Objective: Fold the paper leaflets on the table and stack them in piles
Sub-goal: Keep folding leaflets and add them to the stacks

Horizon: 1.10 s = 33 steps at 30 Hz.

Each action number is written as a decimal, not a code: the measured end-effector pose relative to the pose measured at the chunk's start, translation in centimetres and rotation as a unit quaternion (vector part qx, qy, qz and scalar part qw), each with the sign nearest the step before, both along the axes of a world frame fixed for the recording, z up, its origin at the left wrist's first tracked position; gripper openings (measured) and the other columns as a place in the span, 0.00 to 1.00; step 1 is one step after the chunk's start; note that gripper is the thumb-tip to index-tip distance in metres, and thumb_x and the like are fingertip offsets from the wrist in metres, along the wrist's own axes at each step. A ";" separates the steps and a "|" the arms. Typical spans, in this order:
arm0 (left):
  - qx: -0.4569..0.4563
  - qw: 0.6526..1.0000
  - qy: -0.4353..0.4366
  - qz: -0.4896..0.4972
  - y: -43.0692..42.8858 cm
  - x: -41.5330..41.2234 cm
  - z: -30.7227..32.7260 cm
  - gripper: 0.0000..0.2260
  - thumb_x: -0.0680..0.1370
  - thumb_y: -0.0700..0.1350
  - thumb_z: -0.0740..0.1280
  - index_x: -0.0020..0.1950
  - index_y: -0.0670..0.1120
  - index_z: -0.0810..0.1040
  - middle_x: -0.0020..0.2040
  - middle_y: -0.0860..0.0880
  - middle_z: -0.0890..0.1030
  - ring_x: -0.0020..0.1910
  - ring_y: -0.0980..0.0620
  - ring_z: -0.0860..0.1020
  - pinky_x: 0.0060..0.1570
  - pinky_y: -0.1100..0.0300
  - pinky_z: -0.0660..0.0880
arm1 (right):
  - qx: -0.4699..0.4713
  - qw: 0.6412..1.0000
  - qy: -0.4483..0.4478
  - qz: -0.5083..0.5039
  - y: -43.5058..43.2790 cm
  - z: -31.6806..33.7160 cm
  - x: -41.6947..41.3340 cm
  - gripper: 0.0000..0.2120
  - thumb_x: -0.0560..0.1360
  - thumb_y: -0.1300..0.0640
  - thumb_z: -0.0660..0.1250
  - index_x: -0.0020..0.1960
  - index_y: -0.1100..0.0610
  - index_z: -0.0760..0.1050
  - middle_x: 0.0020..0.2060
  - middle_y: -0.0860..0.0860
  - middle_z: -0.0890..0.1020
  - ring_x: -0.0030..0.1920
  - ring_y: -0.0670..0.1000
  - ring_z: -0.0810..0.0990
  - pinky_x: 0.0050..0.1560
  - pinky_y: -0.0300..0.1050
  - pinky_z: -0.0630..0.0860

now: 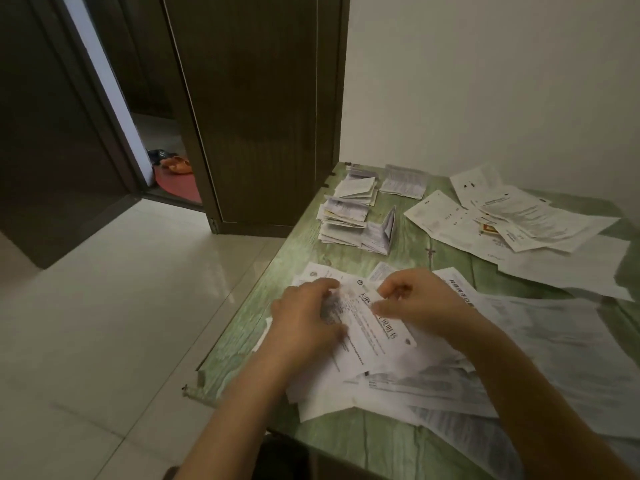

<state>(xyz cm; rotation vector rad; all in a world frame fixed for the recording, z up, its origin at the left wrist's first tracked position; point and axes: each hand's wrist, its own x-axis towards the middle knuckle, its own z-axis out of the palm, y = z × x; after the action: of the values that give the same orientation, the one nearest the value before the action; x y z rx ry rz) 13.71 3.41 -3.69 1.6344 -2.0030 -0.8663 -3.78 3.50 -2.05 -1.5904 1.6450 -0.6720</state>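
Pinching one leaflet [374, 327], left hand [304, 317] and right hand [419, 303] sit near the left edge of the table [235, 355].

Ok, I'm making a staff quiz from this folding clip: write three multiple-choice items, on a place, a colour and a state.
1. Where are the folded piles? A. at the far left of the table B. on the floor C. in the doorway
2. The table top is: A. red B. green C. black
3. The left hand and right hand: A. both grip one leaflet B. both hang idle C. both hold scissors
1A, the piles lie by the far left edge; 2B, green wood grain shows; 3A, both pinch the same sheet.
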 end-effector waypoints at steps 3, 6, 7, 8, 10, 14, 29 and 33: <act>-0.055 0.998 0.017 0.023 -0.1 0.1 0.2 0.21 0.73 0.47 0.71 0.64 0.55 0.72 0.53 0.55 0.75 0.57 0.53 0.73 0.62 0.52 0.69 | 0.000 0.990 -0.140 -0.007 -0.1 0.5 -0.4 0.03 0.71 0.61 0.71 0.40 0.57 0.77 0.32 0.49 0.81 0.30 0.38 0.78 0.31 0.28 0.72; -0.061 0.990 0.123 0.042 0.0 0.7 0.7 0.02 0.76 0.45 0.67 0.43 0.50 0.78 0.43 0.53 0.79 0.44 0.55 0.77 0.45 0.65 0.73 | 0.022 0.960 -0.279 -0.018 -0.5 0.4 -1.2 0.11 0.69 0.53 0.68 0.46 0.60 0.77 0.43 0.56 0.83 0.44 0.53 0.82 0.52 0.48 0.77; -0.042 0.982 0.177 0.059 0.0 0.9 0.8 0.05 0.77 0.45 0.66 0.42 0.47 0.78 0.41 0.50 0.81 0.42 0.53 0.78 0.42 0.63 0.75 | 0.031 0.944 -0.328 -0.017 -0.6 0.4 -1.4 0.17 0.69 0.50 0.67 0.51 0.61 0.76 0.46 0.57 0.83 0.48 0.56 0.82 0.56 0.53 0.76; -0.017 0.970 0.230 0.076 -0.1 1.1 1.0 0.06 0.77 0.45 0.66 0.42 0.45 0.79 0.41 0.48 0.82 0.41 0.51 0.80 0.43 0.60 0.76 | 0.038 0.928 -0.369 -0.013 -0.8 0.4 -1.6 0.22 0.70 0.48 0.66 0.56 0.63 0.75 0.50 0.58 0.83 0.52 0.57 0.81 0.57 0.55 0.76; 0.027 0.947 0.301 0.108 -0.1 1.2 1.4 0.05 0.77 0.44 0.66 0.44 0.44 0.79 0.42 0.49 0.83 0.41 0.52 0.82 0.43 0.58 0.79 | 0.050 0.918 -0.392 0.010 -0.7 0.2 -1.7 0.27 0.71 0.45 0.67 0.62 0.63 0.71 0.54 0.58 0.82 0.55 0.57 0.81 0.54 0.52 0.79; 0.064 0.921 0.358 0.139 -0.2 0.5 1.5 0.04 0.78 0.43 0.65 0.48 0.44 0.79 0.40 0.50 0.85 0.40 0.53 0.83 0.43 0.58 0.80 | 0.088 0.929 -0.355 0.050 -0.2 -0.4 -0.4 0.19 0.69 0.56 0.69 0.59 0.55 0.74 0.53 0.51 0.83 0.54 0.53 0.82 0.52 0.48 0.80; 0.235 0.855 0.441 0.137 -0.1 -0.3 2.2 0.18 0.78 0.59 0.58 0.47 0.46 0.77 0.42 0.44 0.83 0.43 0.44 0.81 0.48 0.49 0.77 | 0.023 0.964 -0.266 0.002 -0.7 -1.0 -0.2 0.27 0.74 0.73 0.53 0.26 0.51 0.77 0.31 0.50 0.78 0.35 0.52 0.75 0.31 0.43 0.62; 0.211 0.891 0.381 0.125 -0.1 0.0 1.8 0.09 0.76 0.47 0.67 0.47 0.42 0.80 0.45 0.43 0.84 0.41 0.48 0.82 0.43 0.55 0.79 | 0.021 0.959 -0.283 0.009 -0.7 -1.0 -0.2 0.23 0.75 0.72 0.56 0.33 0.51 0.79 0.36 0.51 0.81 0.38 0.52 0.77 0.33 0.43 0.69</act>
<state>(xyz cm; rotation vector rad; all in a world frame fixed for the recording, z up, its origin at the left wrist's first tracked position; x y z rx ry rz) 13.72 3.29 -1.86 1.3780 -1.0842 -1.6054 -4.01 2.80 -3.06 -1.2266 1.2066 -0.9689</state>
